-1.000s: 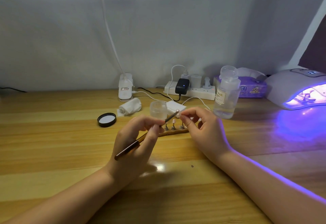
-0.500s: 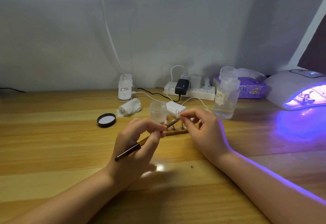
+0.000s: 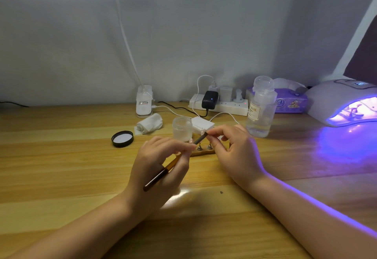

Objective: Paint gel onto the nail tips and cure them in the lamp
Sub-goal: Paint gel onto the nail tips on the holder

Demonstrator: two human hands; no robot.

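Note:
My left hand (image 3: 159, 169) grips a thin gel brush (image 3: 173, 161) with a brown and gold handle, its tip pointing up and right. My right hand (image 3: 232, 148) pinches a small nail tip at the brush's tip; the nail tip is mostly hidden by my fingers. Just behind my hands lies a wooden holder (image 3: 204, 152) with small metal stands. An open frosted gel jar (image 3: 182, 128) stands behind it, and its black lid (image 3: 122, 138) lies to the left. The curing lamp (image 3: 344, 103) glows purple at the right, with stands visible inside.
A clear liquid bottle (image 3: 260, 113) stands right of the jar. A power strip (image 3: 220, 105) with plugs and white cables, a tissue pack (image 3: 289, 101), a rolled white wipe (image 3: 150, 126) and a desk lamp base (image 3: 144, 103) line the wooden table's (image 3: 61, 177) back.
The brush tip and the pinched nail tip have shifted slightly; both hands stay close together over the holder.

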